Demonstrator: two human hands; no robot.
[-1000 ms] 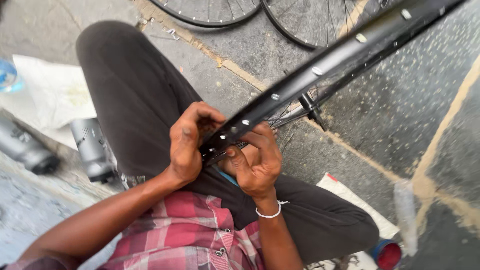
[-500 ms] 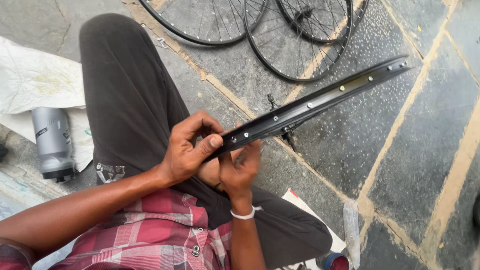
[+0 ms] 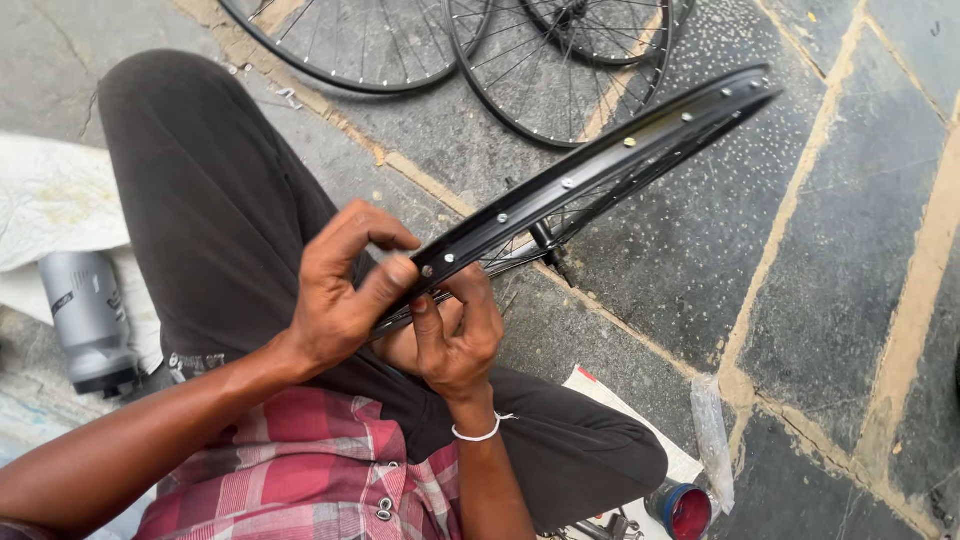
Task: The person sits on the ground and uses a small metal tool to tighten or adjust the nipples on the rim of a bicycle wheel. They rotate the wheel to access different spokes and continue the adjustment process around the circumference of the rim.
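Observation:
A black bicycle wheel rim [image 3: 600,165] with metal nipples along its bed stands on edge over my lap, running up to the right. My left hand [image 3: 335,295] grips its near end, thumb pressed on the rim's face. My right hand [image 3: 455,335], a white band at its wrist, holds the same end from below, fingers curled onto the rim. The hub and thin spokes [image 3: 545,240] show behind the rim.
I sit on a stone-slab floor in dark trousers [image 3: 215,210]. Spoked wheels [image 3: 560,60] lie on the ground ahead. A grey canister [image 3: 90,320] lies on white paper [image 3: 55,200] at left. A red-capped tin [image 3: 685,510] and a clear plastic strip [image 3: 712,440] are at lower right.
The view has shifted, and the rim's far end now sits lower in the picture. My hands stay on its near end, with the left thumb pressed onto the rim.

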